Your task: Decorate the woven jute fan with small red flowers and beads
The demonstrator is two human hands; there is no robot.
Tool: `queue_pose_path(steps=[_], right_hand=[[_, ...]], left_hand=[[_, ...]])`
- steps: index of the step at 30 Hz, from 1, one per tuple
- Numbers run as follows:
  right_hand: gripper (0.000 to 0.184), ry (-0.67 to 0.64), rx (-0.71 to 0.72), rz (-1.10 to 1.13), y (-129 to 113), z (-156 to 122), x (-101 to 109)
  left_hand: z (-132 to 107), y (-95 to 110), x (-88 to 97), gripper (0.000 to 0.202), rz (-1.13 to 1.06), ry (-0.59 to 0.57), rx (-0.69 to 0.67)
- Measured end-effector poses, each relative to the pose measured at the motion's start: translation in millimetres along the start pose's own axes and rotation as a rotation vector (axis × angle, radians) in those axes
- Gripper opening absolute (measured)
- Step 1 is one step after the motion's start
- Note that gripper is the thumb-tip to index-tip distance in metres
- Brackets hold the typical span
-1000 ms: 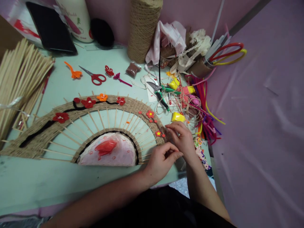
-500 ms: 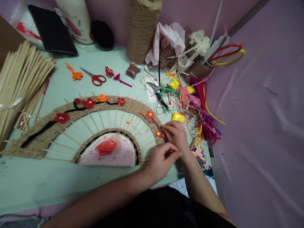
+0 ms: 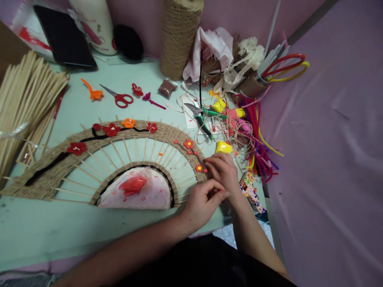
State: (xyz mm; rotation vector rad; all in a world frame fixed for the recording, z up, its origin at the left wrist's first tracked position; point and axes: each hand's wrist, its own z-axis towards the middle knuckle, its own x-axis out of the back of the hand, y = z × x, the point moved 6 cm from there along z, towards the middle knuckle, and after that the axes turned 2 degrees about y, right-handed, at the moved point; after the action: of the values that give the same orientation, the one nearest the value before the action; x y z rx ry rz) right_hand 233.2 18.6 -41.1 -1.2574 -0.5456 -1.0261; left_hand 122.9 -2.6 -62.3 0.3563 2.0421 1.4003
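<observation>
Jute-woven fan (image 3: 167,133) stretches leftward; right hand (image 3: 224,171), fingers curled, presses its right end beside a red flower (image 3: 199,168); left hand (image 3: 203,203) pinches shut just below, contents unclear

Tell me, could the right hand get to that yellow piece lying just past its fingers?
Probably yes. The yellow piece lies just beyond the right hand, which rests at the edge of the woven fan; only loose strands lie nearby.

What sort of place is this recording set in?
Probably a home craft table: a half-decorated woven twine fan, a bundle of bamboo sticks, a big twine spool and loose pipe cleaners.
</observation>
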Motion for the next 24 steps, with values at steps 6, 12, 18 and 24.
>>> queue_pose_path(steps=[6,12,18,24], right_hand=[[0.017,-0.035,0.0,0.032,-1.2,4.8,-8.0],[0.02,0.023,-0.077,0.149,-1.4,2.5,13.5],[0.018,-0.114,-0.172,0.391,-11.0,-8.8,38.5],[0.025,-0.186,-0.097,0.369,-26.8,-16.9,39.4]], left_hand=[[-0.2,1.0,-0.2,0.019,-0.014,-0.002,0.009],[0.2,1.5,0.9,0.02,-0.034,0.012,0.01],[7.4,-3.4,9.8,0.034,-0.216,0.111,0.066],[12.3,-10.0,12.6,0.04,-0.359,0.147,0.074]])
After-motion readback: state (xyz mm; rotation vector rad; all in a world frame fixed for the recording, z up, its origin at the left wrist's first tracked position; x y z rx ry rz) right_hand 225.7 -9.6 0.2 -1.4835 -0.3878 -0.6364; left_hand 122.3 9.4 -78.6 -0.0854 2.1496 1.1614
